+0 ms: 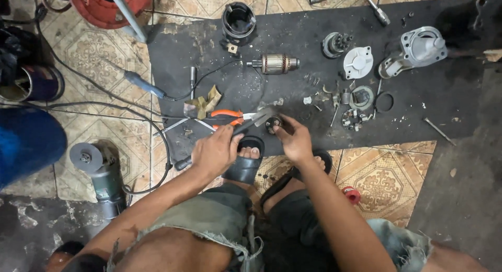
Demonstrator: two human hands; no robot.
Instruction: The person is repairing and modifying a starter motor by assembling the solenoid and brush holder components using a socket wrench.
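My left hand (pixel 215 153) grips a dark-handled tool (pixel 246 126), a file or flat blade, whose tip points up and right. My right hand (pixel 294 140) pinches a small round dark metal part (pixel 273 124), and the tool's tip meets it. Both hands hover over the near edge of a black rubber mat (pixel 293 36), just above my sandalled feet (pixel 250 154). Orange-handled pliers (pixel 229 117) lie on the mat just beyond my left hand.
Spread on the mat are a copper-wound armature (pixel 275 63), a dark cylindrical housing (pixel 238 21), a grey cast nose housing (pixel 415 49), a white round cover (pixel 358 61), rings and small parts. An angle grinder (pixel 99 170) and cables lie on the tiled floor at left.
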